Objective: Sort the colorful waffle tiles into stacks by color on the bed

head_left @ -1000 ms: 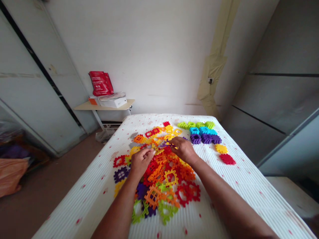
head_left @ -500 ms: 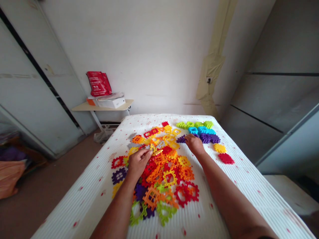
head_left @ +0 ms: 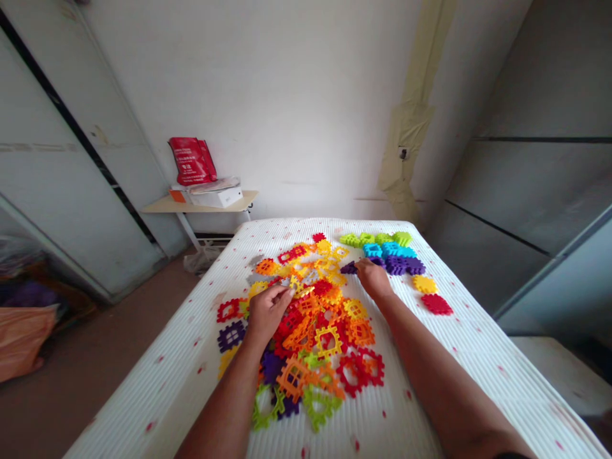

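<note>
1. My right hand [head_left: 374, 280] pinches a purple waffle block [head_left: 349, 268], fingers together, toward the mattress's [head_left: 454, 357] far edge, just beside the blue blocks [head_left: 382, 250].
2. My left hand [head_left: 268, 312] lies over the multicoloured block heap [head_left: 320, 344]; whether its fingers grip anything, I cannot tell.

The scene is being watched by a single head-worn camera, placed above the near end of the mattress [head_left: 153, 395]; it is being aimed forward and down, over the left hand [head_left: 268, 312] and right hand [head_left: 373, 279], toward the far edge.

Soft, even light is brightening the white mattress [head_left: 444, 357], while the wide lens is bending the side walls [head_left: 535, 191] toward the frame's edges.
</note>
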